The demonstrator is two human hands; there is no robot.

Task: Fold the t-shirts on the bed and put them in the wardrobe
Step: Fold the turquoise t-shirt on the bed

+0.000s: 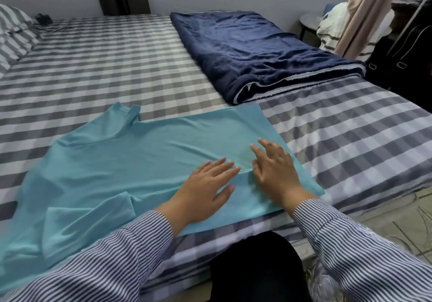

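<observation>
Left hand (205, 191) and right hand (274, 170): both flat, fingers spread, pressing side by side on the hem half of a turquoise t-shirt (112, 161) laid out on the checked bed (105, 67), apparently smoothing creases before folding.

No text, label, brand, number or sign can be read anywhere, neither on the cloth under the hands nor on anything lying beyond them.

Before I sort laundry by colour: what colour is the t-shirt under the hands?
Plain light turquoise t-shirt, seen clearly in the head view.
</observation>
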